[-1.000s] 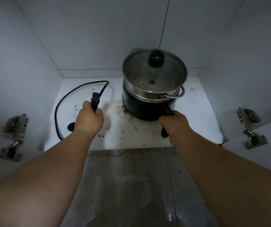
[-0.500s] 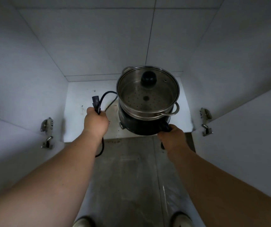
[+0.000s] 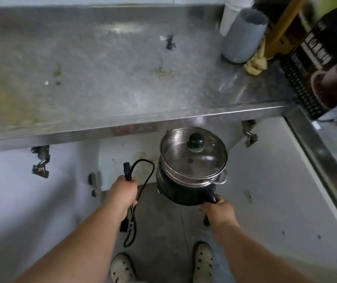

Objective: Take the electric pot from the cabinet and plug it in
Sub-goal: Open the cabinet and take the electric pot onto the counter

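The electric pot [image 3: 186, 188] is black with a steel steamer insert and a glass lid with a black knob. It hangs in the air in front of the open cabinet [image 3: 120, 152], below the counter edge. My right hand [image 3: 218, 211] grips its black handle at the lower right. My left hand [image 3: 123, 194] is closed around the black power cord [image 3: 143, 180], which loops above the fist and dangles below it with a plug end.
A stained steel counter [image 3: 110, 74] spans the top. On its right stand a grey cup [image 3: 243, 35], a yellow cloth [image 3: 255, 62] and a dark printed box [image 3: 326, 64]. White cabinet doors [image 3: 275, 190] stand open on both sides. My shoes [image 3: 202, 262] are on the grey floor.
The pot and cord have come out of the cabinet and toward me. My view has risen, so the counter top shows above the cabinet.
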